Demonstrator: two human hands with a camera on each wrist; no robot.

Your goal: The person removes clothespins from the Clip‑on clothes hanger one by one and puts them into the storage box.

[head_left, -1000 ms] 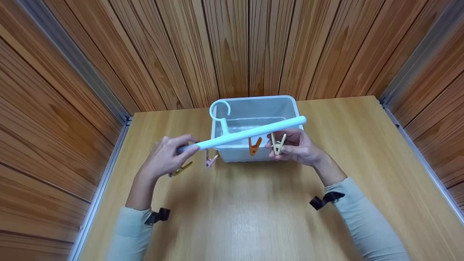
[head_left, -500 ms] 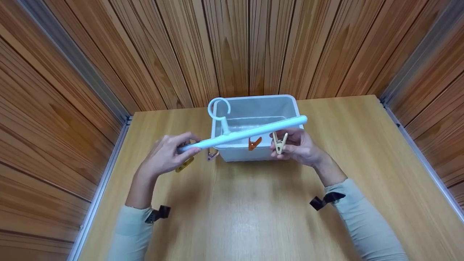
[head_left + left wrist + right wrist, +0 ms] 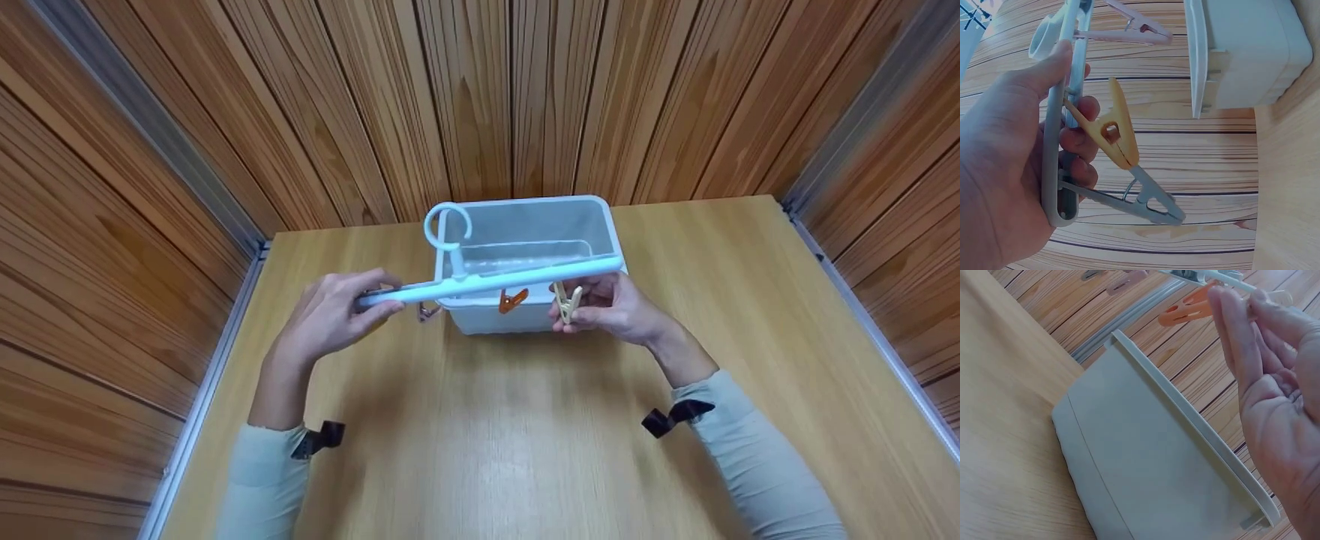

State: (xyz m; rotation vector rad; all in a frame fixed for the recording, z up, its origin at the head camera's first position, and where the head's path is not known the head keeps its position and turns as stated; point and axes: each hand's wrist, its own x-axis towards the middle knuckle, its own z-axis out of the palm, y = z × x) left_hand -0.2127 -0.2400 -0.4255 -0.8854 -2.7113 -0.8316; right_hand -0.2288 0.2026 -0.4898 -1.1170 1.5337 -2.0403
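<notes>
Lowered and levelled over the bin (image 3: 525,225), the peg hanger (image 3: 487,281) stays gripped by the left hand (image 3: 330,319), while the right hand (image 3: 611,307) pinches its cream peg (image 3: 564,301).

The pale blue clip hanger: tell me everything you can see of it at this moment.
The pale blue clip hanger looks like smooth plastic: a straight bar with a round hook standing up from it. It is held nearly level, tilted slightly, above the table and across the near rim of the white bin. The left hand grips its left end. Pegs hang beneath it: yellow, grey, pink, orange and cream, the last pinched by the right hand.
</notes>
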